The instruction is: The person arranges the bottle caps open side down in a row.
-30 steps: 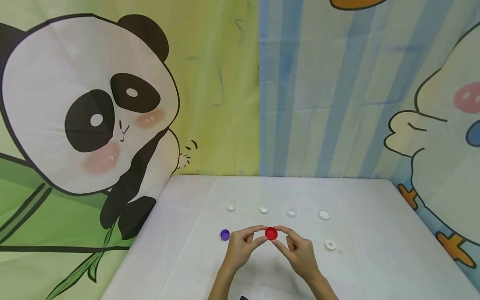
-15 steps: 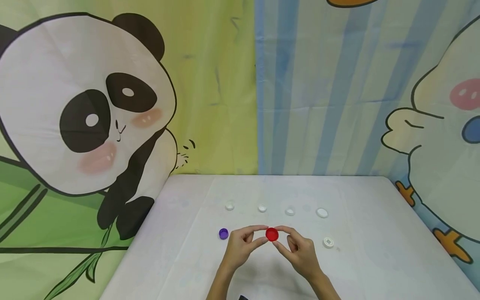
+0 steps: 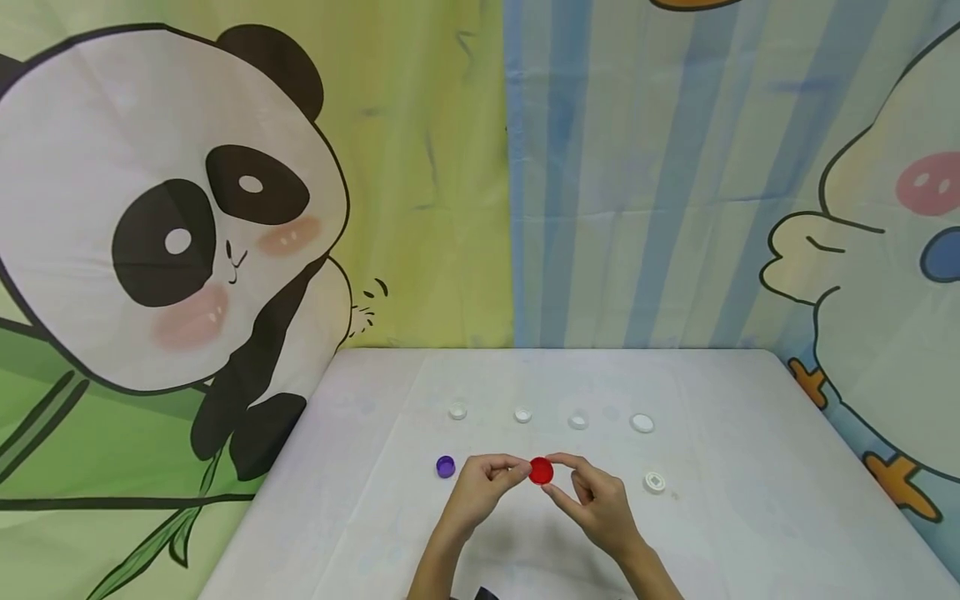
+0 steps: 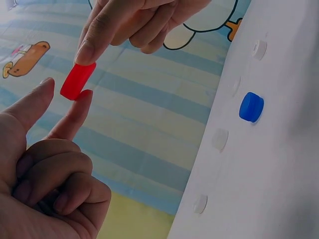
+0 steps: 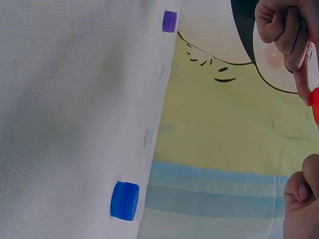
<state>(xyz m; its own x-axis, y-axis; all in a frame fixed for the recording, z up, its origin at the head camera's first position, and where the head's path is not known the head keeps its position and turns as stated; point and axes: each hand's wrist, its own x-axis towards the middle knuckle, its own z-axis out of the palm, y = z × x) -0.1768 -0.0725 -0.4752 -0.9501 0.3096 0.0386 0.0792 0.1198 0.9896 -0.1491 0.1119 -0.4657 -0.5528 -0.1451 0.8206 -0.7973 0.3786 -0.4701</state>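
Note:
A red bottle cap (image 3: 541, 471) is held up above the white table, its round face toward the head view. My right hand (image 3: 602, 508) pinches it between thumb and forefinger. To its left is my left hand (image 3: 480, 492), with forefinger and thumb tips near the cap's left edge. In the left wrist view the left forefinger (image 4: 75, 117) touches the red cap, while the thumb stands apart from it and the other fingers are curled. A blue bottle cap (image 4: 251, 107) sits on the table in both wrist views; the head view does not show it.
A purple cap (image 3: 446, 467) lies left of the hands. Beyond them is a row of white round pieces (image 3: 578, 419), and a patterned white disc (image 3: 654, 482) lies to the right. Cartoon cloth hangs behind the table (image 3: 360, 533). A small dark object (image 3: 486, 594) shows at the bottom edge.
The left thumb and forefinger, spread along the red cap's edge before, have come together at its left side. The right hand keeps its pinch. The head view has shifted slightly.

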